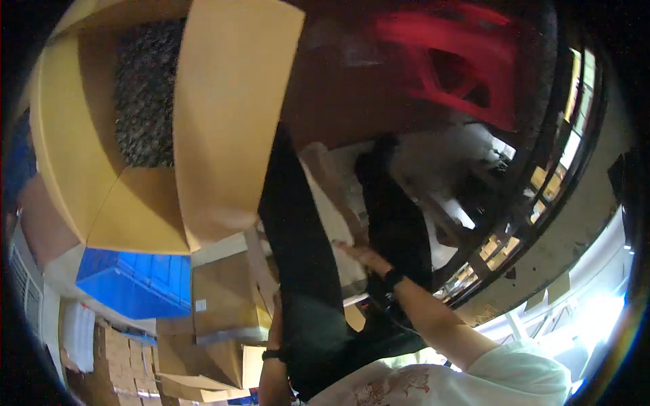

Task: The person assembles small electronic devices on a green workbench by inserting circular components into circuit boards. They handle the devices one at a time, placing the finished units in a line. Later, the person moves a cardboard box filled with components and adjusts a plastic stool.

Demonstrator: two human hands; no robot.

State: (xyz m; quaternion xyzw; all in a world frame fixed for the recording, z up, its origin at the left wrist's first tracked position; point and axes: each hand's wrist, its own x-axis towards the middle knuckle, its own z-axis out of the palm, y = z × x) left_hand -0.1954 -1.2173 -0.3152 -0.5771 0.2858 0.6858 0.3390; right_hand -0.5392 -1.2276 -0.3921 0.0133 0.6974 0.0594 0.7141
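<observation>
My right hand (365, 256) is between my black-trousered legs, its fingers stretched out toward the left, with nothing visible in it. A dark band circles that wrist. My left forearm (273, 369), also banded, runs up along the outer side of my left leg. The left hand's fingers are mostly hidden behind the leg, close below a large open cardboard box (230, 101). Inside this box lies a mass of small dark pieces (145, 95), too small to make out singly. One broad flap of the box leans out toward my legs.
A red plastic piece with cut-out openings (447, 61), blurred, stands at the upper right. To the left are a blue plastic bin (139, 281) and a closed carton (223, 298), with stacked cartons (128, 358) beyond. A dark metal frame (535, 223) curves along the right.
</observation>
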